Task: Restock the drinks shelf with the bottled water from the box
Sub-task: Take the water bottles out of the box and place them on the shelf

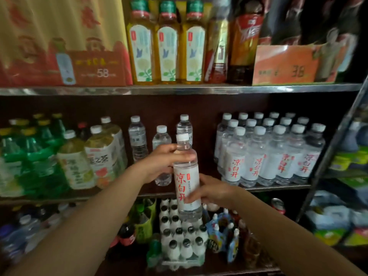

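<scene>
I hold one water bottle (186, 176) upright in front of the middle shelf (278, 188); it is clear with a white cap and a white label with red characters. My left hand (161, 161) grips its shoulder below the cap. My right hand (211, 191) wraps the lower label from the right. Behind the bottle, three clear water bottles (138, 139) stand spaced apart in a gap on that shelf. To the right stands a dense block of matching red-lettered water bottles (272, 154). The box is not in view.
Green soda bottles (29, 156) and tea bottles (95, 154) fill the shelf's left part. The upper shelf carries yellow tea bottles (167, 46) and red gift boxes (59, 46). Below are small white bottles (183, 232) and cola. A metal rack post (334, 148) rises at right.
</scene>
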Action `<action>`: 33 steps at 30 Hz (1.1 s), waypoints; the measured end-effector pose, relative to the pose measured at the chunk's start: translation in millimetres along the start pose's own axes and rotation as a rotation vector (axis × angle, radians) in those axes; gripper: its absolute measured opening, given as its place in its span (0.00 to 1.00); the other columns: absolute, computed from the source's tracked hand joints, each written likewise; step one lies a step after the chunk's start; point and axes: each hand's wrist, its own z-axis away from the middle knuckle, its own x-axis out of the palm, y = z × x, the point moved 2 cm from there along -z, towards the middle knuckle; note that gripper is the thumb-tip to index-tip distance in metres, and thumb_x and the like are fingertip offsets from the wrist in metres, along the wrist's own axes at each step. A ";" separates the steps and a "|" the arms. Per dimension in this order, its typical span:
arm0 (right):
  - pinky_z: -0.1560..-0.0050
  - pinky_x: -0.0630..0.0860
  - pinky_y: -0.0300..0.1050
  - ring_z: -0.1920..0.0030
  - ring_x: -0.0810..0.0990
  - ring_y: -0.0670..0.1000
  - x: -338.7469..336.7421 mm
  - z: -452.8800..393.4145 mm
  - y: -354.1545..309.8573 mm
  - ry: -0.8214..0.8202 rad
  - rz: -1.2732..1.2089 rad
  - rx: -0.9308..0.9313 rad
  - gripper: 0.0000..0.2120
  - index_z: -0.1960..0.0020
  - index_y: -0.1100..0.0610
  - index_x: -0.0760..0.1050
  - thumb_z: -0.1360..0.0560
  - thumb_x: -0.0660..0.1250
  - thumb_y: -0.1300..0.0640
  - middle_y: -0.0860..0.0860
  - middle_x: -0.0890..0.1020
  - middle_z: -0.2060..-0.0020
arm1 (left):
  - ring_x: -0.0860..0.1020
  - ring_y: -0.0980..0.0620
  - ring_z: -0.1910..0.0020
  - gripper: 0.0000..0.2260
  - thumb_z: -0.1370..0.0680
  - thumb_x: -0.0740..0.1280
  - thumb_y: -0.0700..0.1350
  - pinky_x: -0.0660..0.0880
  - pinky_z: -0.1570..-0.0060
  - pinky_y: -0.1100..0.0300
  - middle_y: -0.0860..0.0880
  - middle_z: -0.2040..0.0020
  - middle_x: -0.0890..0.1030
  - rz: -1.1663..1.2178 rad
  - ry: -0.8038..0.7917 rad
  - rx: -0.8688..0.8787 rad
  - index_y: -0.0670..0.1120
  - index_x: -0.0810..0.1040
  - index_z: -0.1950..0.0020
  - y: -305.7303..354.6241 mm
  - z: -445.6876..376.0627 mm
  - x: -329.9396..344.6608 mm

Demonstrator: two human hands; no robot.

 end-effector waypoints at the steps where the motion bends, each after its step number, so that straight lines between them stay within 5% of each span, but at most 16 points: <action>1: 0.38 0.75 0.51 0.40 0.79 0.49 -10.6 -1.2 1.1 0.037 -0.010 -0.006 0.34 0.33 0.50 0.69 0.35 0.77 0.65 0.49 0.82 0.43 | 0.82 0.55 0.48 0.15 0.29 0.74 0.46 0.77 0.49 0.58 0.52 0.49 0.85 -0.004 -0.009 0.013 0.49 0.80 0.43 2.8 -10.6 6.0; 3: 0.46 0.77 0.45 0.43 0.79 0.48 -27.7 -5.7 3.0 0.131 0.006 -0.016 0.34 0.33 0.52 0.70 0.35 0.77 0.64 0.49 0.81 0.43 | 0.82 0.54 0.47 0.13 0.29 0.75 0.45 0.77 0.49 0.57 0.51 0.49 0.85 -0.007 -0.008 0.038 0.49 0.81 0.46 5.7 -30.9 15.3; 8: 0.42 0.77 0.47 0.45 0.79 0.49 -46.6 -27.8 14.0 0.490 0.280 -0.034 0.31 0.37 0.55 0.71 0.36 0.79 0.55 0.49 0.81 0.45 | 0.82 0.51 0.49 0.15 0.35 0.79 0.46 0.77 0.47 0.51 0.51 0.52 0.85 -0.069 0.039 0.064 0.50 0.82 0.50 -3.6 -81.9 27.7; 14: 0.39 0.70 0.41 0.38 0.70 0.51 -34.1 -41.1 27.6 0.899 0.379 -0.230 0.25 0.36 0.56 0.63 0.29 0.70 0.62 0.49 0.67 0.41 | 0.82 0.55 0.52 0.15 0.34 0.78 0.44 0.77 0.52 0.60 0.52 0.54 0.85 -0.010 0.192 0.131 0.50 0.81 0.49 -17.7 -129.1 42.4; 25: 0.42 0.74 0.45 0.47 0.75 0.48 -60.0 -76.8 55.7 0.890 0.217 -0.205 0.15 0.43 0.55 0.70 0.28 0.68 0.62 0.48 0.73 0.49 | 0.81 0.52 0.50 0.17 0.32 0.77 0.43 0.77 0.47 0.55 0.50 0.49 0.83 0.036 0.324 0.193 0.49 0.77 0.46 -20.8 -208.5 67.1; 33: 0.46 0.71 0.36 0.50 0.73 0.45 -57.9 -79.7 78.9 0.843 0.248 -0.203 0.14 0.43 0.54 0.68 0.27 0.66 0.62 0.47 0.73 0.50 | 0.80 0.51 0.47 0.18 0.31 0.76 0.46 0.76 0.44 0.51 0.50 0.47 0.82 -0.016 0.385 0.215 0.51 0.76 0.44 -18.4 -232.0 64.9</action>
